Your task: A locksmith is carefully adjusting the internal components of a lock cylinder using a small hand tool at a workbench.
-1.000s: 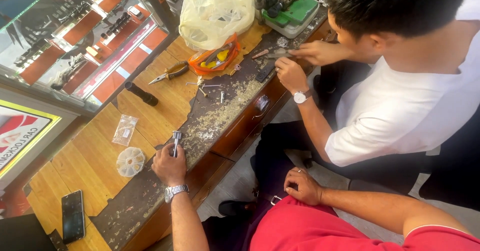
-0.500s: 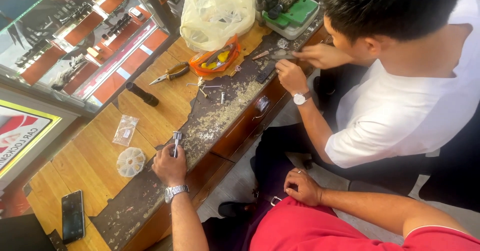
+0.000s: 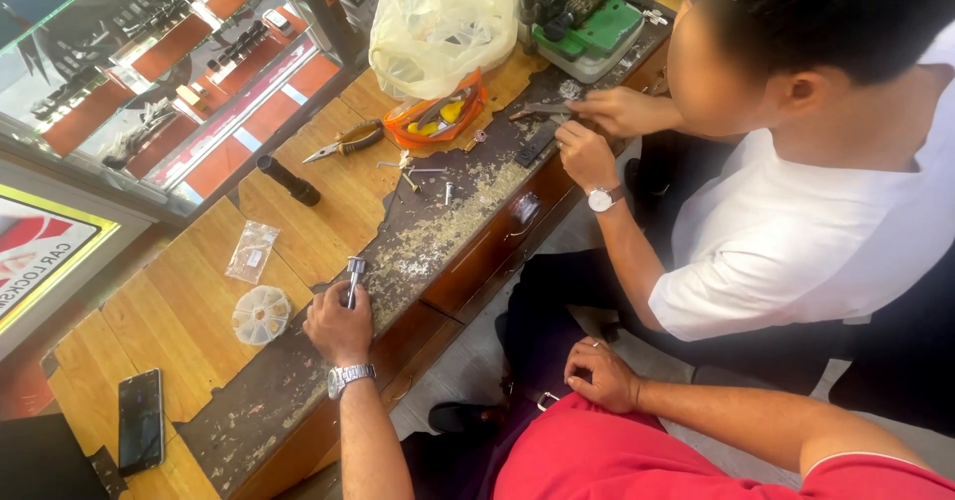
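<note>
Left hand [image 3: 340,323] grip clenched on metal key [image 3: 353,273]; right hand [image 3: 602,373] released; clear packet [image 3: 252,251] nearby.

Key-cutting shop, filings-strewn workbench [image 3: 298,400], display case [image 3: 149,72]

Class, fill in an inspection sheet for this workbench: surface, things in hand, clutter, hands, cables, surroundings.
Surface: wooden bench with a dark worn strip along its front edge, strewn with metal filings.
Things in hand: small metal tool, held upright on the strip.
Clutter: round clear parts box, small plastic bag, phone, pliers, black cylinder, orange pouch, large plastic bag, green machine.
Hands: left hand grips the tool; right hand rests on the lap, empty.
Cables: nothing seen.
Surroundings: glass display case; a co-worker's hands work at the far end.
</note>
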